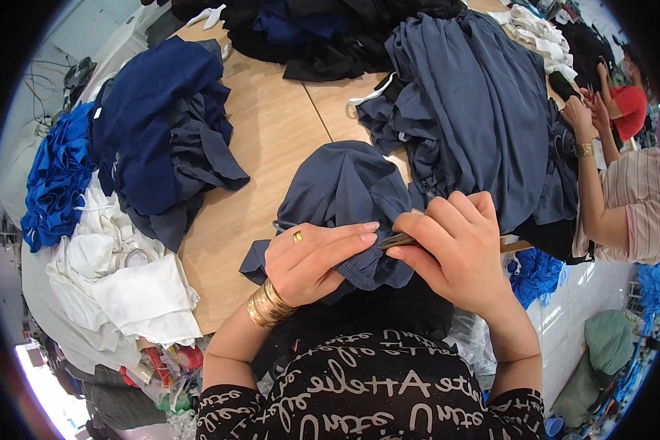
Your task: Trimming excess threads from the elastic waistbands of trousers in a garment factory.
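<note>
A slate-blue cloth cap-like garment [341, 180] is bunched on the table's near edge in front of me, its gathered, elastic-looking edge toward me. My left hand [304, 257] pinches that edge, with a ring and several gold bangles on it. My right hand [451, 246] is closed around small metal thread snips [397, 240]. The tips of the snips touch or nearly touch the gathered edge beside my left fingertips; whether the blades are apart is too small to tell.
Large slate-blue garments [477, 117] are heaped at right, navy ones [143, 125] at left, white cloth [143, 293] at near left. Black cloth [330, 51] lies at the far side of the wooden table [264, 110]. Another person's arm [590, 176] works at right.
</note>
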A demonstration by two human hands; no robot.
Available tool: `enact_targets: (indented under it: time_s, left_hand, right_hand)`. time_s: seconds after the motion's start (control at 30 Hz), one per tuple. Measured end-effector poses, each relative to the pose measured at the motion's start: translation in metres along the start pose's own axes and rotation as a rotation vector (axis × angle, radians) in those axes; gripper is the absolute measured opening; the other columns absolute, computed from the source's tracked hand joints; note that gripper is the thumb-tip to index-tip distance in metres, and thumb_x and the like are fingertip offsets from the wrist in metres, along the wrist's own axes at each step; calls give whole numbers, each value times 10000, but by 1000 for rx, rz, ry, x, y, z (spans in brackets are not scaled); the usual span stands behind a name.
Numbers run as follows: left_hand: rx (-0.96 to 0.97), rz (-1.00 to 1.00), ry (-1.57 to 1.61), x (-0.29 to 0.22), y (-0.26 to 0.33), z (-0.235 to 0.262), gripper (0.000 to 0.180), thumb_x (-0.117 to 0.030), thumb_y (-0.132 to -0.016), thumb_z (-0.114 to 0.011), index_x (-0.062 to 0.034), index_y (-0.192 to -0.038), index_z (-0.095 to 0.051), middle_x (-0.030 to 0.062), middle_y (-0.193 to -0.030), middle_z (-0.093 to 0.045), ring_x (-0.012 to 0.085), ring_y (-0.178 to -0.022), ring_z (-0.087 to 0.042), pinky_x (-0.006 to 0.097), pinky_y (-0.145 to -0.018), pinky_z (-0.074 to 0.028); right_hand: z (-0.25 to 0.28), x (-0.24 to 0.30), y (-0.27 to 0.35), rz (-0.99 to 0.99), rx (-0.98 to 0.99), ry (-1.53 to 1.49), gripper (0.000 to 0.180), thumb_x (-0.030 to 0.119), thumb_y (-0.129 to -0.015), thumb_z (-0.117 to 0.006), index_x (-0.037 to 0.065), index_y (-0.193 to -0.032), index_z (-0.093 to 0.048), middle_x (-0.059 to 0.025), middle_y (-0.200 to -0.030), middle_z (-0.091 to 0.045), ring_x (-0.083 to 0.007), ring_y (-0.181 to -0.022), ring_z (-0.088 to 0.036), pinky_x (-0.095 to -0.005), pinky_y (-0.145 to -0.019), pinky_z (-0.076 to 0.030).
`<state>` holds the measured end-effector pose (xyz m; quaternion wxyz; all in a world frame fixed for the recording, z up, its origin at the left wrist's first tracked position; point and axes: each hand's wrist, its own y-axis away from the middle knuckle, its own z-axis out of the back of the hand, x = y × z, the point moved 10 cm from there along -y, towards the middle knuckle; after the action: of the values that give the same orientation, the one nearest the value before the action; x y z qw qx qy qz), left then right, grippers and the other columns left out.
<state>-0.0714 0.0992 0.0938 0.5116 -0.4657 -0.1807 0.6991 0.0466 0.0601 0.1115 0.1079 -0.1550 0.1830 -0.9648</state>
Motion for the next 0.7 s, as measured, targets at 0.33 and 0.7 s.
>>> enact_targets:
  time_s: [0.33, 0.7]
  left_hand:
    - [-4, -9, -3, 0, 1, -1, 380, 88, -599, -598, -67, -936, -679, 44, -933, -698, 120, -641, -618, 206, -539, -458]
    - [9, -5, -17, -1, 1, -3, 383, 79, -599, -609, -81, -941, -674, 35, -941, -698, 111, -631, -603, 205, -535, -449]
  right_hand:
    - [-4, -4, 1, -16, -11, -76, 191, 305, -756, -677, 170, -856, -586, 15, -720, -452, -159, -678, -450, -315, -640, -285]
    - [5, -2, 0, 5, -70, -60, 208, 261, -694, -710, 130, -805, -593, 18, -666, -435, -172, -615, -412, -319, -637, -274]
